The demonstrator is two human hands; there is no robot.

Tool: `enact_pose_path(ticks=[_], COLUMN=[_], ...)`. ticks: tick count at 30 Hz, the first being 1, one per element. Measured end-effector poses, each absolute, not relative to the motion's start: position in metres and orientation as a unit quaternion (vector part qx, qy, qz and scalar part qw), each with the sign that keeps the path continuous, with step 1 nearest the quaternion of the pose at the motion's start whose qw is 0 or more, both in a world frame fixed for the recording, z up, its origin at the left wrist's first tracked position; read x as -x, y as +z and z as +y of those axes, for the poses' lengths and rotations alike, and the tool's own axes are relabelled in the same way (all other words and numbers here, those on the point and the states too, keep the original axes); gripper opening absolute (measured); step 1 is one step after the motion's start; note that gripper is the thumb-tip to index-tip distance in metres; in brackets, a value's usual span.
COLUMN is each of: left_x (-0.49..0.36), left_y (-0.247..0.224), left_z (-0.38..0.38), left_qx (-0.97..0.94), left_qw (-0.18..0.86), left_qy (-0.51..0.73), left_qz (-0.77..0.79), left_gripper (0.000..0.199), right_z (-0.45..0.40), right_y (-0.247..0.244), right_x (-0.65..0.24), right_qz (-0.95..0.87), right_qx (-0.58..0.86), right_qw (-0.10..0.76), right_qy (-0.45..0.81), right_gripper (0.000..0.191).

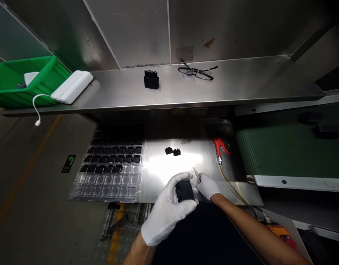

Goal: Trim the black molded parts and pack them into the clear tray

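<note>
My left hand point(172, 211), in a white glove, is closed around a black plastic housing point(186, 190), with thumb and fingers on opposite sides of it. Just to the right, my gloved right hand point(208, 186) grips metal tweezers point(196, 174), their slim tips pointing up and left. Two small black plastic parts point(172, 151) lie on the steel bench point(158, 176) beyond my hands. To the left, a clear plastic tray point(106, 179) has rows of pockets, the farther ones filled with black parts point(111, 159).
A red air gun point(220, 145) with a hose lies right of my hands, beside a green conveyor belt point(291, 147). On the steel shelf point(117, 88) are a black housing point(151, 80), glasses point(198, 70), a white power bank point(72, 86) and a green bin point(28, 84).
</note>
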State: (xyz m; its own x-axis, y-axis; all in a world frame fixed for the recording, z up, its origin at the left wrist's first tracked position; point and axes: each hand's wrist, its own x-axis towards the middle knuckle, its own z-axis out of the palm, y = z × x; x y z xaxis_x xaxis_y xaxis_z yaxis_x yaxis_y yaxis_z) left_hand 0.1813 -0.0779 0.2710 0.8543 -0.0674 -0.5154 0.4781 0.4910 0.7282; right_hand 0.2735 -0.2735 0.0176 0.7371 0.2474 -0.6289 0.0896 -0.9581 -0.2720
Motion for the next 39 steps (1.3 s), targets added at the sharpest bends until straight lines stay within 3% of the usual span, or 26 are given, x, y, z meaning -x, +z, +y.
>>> enact_pose_path(ticks=[8, 12, 19, 22, 25, 30, 35, 39], left_x=[-0.188, -0.19, -0.199, -0.204, -0.217, -0.276, -0.365, -0.42], left_y=[0.284, 0.284, 0.271, 0.27, 0.29, 0.365, 0.414, 0.413], left_z=[-0.081, -0.084, -0.083, -0.074, -0.045, 0.051, 0.124, 0.145], left_qx=[-0.548, -0.565, -0.517, -0.541, -0.66, -0.894, -0.985, -0.995], left_qw=[0.791, 0.776, 0.798, 0.779, 0.691, 0.404, 0.142, 0.08], left_qy=[-0.167, -0.166, -0.115, -0.108, -0.025, 0.113, 0.046, -0.031], left_qz=[0.215, 0.228, 0.29, 0.299, 0.293, 0.156, 0.083, 0.048], left_gripper=[0.058, 0.06, 0.066, 0.051, 0.037, 0.04, 0.047, 0.058], right_z=[-0.275, -0.277, -0.272, -0.274, -0.28, -0.283, -0.282, -0.286], right_y=[0.008, 0.001, -0.017, -0.025, -0.029, -0.026, -0.027, -0.042], right_x=[-0.276, -0.274, -0.273, -0.272, -0.27, -0.271, -0.273, -0.271], right_qz=[-0.074, -0.064, -0.062, -0.067, -0.078, -0.091, -0.082, -0.061], right_qx=[0.916, 0.917, 0.919, 0.918, 0.913, 0.903, 0.9, 0.901], right_qw=[0.125, 0.146, 0.165, 0.17, 0.187, 0.207, 0.206, 0.203], right_qy=[0.373, 0.365, 0.353, 0.351, 0.354, 0.366, 0.374, 0.379], right_gripper=[0.027, 0.019, 0.017, 0.016, 0.02, 0.029, 0.033, 0.04])
